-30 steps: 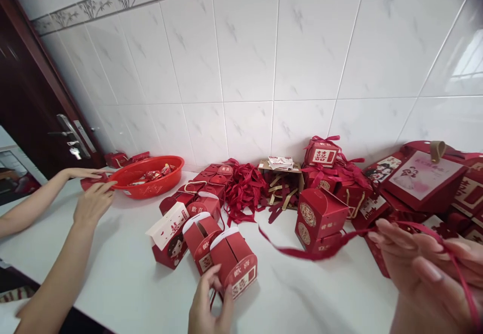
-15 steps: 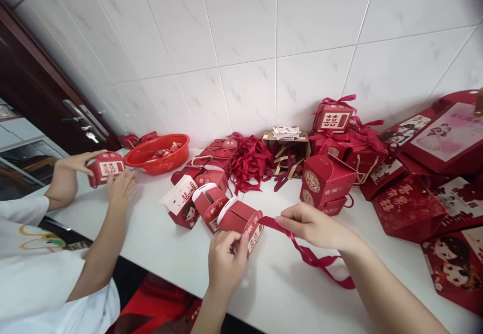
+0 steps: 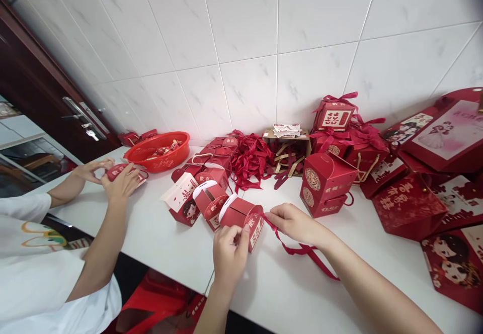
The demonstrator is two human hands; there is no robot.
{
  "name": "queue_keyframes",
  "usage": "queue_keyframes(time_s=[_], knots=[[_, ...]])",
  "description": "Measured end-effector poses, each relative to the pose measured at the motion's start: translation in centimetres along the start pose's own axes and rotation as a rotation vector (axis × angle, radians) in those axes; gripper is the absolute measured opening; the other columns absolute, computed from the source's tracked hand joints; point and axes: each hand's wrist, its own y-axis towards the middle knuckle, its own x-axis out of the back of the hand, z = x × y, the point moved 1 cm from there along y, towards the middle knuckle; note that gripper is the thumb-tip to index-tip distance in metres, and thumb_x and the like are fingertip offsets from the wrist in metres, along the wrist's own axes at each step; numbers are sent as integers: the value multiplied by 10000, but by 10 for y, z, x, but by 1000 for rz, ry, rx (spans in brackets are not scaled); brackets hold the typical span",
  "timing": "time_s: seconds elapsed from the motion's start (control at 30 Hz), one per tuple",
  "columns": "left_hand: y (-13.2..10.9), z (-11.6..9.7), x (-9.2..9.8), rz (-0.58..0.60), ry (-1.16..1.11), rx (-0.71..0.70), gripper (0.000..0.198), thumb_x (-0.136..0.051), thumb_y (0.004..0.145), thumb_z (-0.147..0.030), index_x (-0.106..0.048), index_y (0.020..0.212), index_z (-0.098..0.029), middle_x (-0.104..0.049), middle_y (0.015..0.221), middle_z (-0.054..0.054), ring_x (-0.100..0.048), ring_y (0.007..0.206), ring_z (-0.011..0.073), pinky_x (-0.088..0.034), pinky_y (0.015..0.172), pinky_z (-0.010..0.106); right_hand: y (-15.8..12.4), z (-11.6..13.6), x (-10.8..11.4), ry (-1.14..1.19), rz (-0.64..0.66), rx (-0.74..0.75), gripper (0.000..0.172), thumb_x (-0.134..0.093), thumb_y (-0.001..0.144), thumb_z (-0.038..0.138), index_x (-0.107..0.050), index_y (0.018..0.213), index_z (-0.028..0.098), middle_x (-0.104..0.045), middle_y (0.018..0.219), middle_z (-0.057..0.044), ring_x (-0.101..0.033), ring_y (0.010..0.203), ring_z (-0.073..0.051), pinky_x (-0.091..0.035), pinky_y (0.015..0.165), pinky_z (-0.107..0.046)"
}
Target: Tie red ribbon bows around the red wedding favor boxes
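Note:
A small red gift box [image 3: 241,216] with a white handle lies on its side on the white counter [image 3: 287,294]. My left hand [image 3: 230,253] grips its near end, fingers closed on it. My right hand [image 3: 292,222] pinches a dark red ribbon [image 3: 302,251] right beside the box's end; the ribbon trails back under my right forearm. Two more small red boxes [image 3: 196,200] stand just left of the one I hold.
A person in a white shirt at the left holds a small red box [image 3: 121,171] in both hands. Behind are a red basket of sweets [image 3: 160,150], a heap of red ribbons [image 3: 251,160], stacked red boxes [image 3: 326,183] and large red gift bags [image 3: 433,173] at right.
My right hand has drawn the ribbon in closer to the box's end. The person at the left has lowered their box toward the counter. One second ago my right hand was raised near the camera.

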Motion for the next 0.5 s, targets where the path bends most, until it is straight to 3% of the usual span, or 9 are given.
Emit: queue_keyframes(time_s=[0.5], knots=[[-3, -1, 0, -1, -26, 22, 368, -515, 906, -335, -466, 565, -204, -518, 560, -12, -509, 596, 149, -416, 628, 262, -4, -2, 2, -258, -10, -90, 416, -426, 945, 323, -343, 556, 200, -426, 564, 15, -335, 544, -124, -244, 517, -265]])
